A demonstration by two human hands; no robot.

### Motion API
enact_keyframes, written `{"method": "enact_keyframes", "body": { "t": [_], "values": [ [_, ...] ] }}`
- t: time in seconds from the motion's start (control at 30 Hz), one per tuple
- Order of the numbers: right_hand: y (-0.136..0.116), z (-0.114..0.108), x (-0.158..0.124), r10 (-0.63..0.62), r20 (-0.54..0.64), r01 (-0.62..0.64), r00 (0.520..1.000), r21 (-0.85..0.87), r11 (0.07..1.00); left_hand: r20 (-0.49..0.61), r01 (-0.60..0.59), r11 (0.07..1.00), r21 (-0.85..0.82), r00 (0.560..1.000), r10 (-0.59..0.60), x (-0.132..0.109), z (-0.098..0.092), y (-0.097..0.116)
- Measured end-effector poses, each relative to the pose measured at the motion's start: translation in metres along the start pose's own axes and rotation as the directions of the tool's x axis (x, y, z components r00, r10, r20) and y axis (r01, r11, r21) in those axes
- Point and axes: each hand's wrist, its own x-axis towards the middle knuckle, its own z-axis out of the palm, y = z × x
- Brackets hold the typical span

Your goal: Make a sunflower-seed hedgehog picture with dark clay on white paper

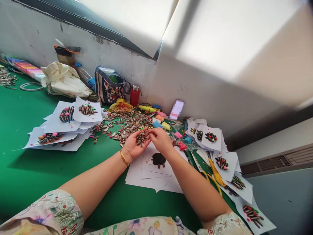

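Left hand cups seeds, half open. Right hand pinches at them, just beyond the hedgehog, nearer it.

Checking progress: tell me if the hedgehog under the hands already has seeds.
No, the hedgehog on the white sheet shows only a bare dark body.

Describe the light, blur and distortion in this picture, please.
Head view: the window is overexposed to white; the left hand, the sunflower seeds in it and the right hand are sharp; a pixelated patch hides something at the wall; the wide lens tilts the room.
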Motion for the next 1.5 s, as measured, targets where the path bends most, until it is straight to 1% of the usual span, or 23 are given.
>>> {"method": "enact_keyframes", "body": {
  "t": [0.13, 0.23, 0.37, 0.53, 0.67, 0.77, 0.93, 1.1, 1.27, 1.37, 1.5],
  "values": [
    [-0.003, -0.002, 0.003, 0.020, -0.016, -0.020, 1.000, 0.010, 1.000, 0.021, 0.025, 1.000, 0.011, 0.999, -0.026, 0.001, -0.002, 0.000],
    [-0.006, -0.001, -0.001, -0.016, -0.020, 0.016, 1.000, 0.000, 1.000, 0.017, 0.047, 0.999, 0.010, 0.999, -0.047, 0.001, -0.002, 0.001],
    [-0.007, 0.004, -0.008, -0.087, 0.018, 0.088, 0.996, -0.085, 0.993, 0.050, 0.068, 0.998, 0.019, 0.996, -0.069, 0.001, -0.002, 0.001],
    [-0.006, 0.009, -0.009, -0.097, 0.070, 0.108, 0.993, -0.177, 0.978, 0.027, 0.097, 0.995, 0.020, 0.995, -0.098, 0.000, 0.000, 0.000],
    [-0.006, 0.010, -0.008, -0.067, 0.063, 0.079, 0.996, -0.206, 0.975, 0.009, 0.091, 0.996, 0.024, 0.996, -0.091, -0.001, 0.002, -0.002],
    [-0.004, 0.007, -0.008, -0.025, 0.045, 0.034, 0.999, -0.215, 0.976, 0.008, 0.090, 0.996, 0.020, 0.996, -0.090, -0.002, 0.001, -0.003],
    [0.003, 0.003, -0.008, 0.055, 0.020, -0.051, 0.998, -0.182, 0.982, 0.046, 0.097, 0.995, 0.023, 0.994, -0.098, -0.001, -0.003, -0.004],
    [0.008, 0.003, -0.007, 0.074, 0.024, -0.071, 0.997, -0.117, 0.991, 0.055, 0.087, 0.996, 0.030, 0.995, -0.089, -0.001, -0.004, -0.005],
    [0.009, 0.000, -0.005, 0.105, 0.016, -0.104, 0.994, -0.031, 0.994, 0.032, 0.084, 0.996, 0.022, 0.996, -0.085, -0.003, 0.000, -0.006],
    [0.009, -0.002, -0.005, 0.107, 0.019, -0.107, 0.994, -0.014, 0.994, 0.012, 0.089, 0.996, 0.011, 0.996, -0.089, -0.003, 0.000, -0.006],
    [0.012, -0.002, -0.001, 0.121, 0.004, -0.121, 0.993, 0.014, 0.993, 0.022, 0.084, 0.996, 0.006, 0.996, -0.084, -0.001, -0.003, -0.006]
  ]
}}
